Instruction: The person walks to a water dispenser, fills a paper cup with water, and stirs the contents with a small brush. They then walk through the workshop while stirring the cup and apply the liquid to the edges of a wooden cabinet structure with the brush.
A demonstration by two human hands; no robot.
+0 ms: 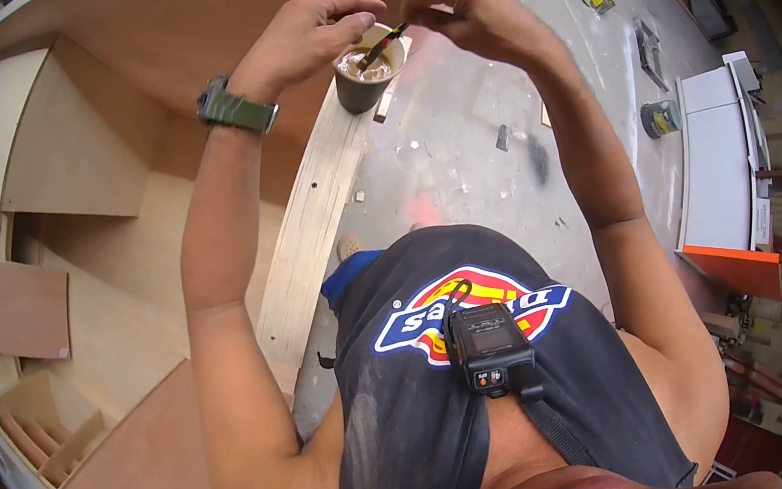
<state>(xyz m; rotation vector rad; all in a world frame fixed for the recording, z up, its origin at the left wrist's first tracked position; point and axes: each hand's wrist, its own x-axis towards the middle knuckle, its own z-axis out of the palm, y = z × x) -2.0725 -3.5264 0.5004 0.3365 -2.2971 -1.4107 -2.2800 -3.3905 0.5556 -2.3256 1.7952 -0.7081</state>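
The work in hand looks like stirring or dipping: the right hand's fingers pinch a slim tool slanting into the cup, which stands on the board. Brown, glossy liquid fills much of it. The left hand is at the rim; whether its fingers grip, I cannot tell. The next move calls for a steady cup. A can stands on the floor, its contents unclear.

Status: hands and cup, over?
Right hand gripping slim tool, angled into cup. Left hand near rim, contact unclear. Cup on plank. No obstruction seen.
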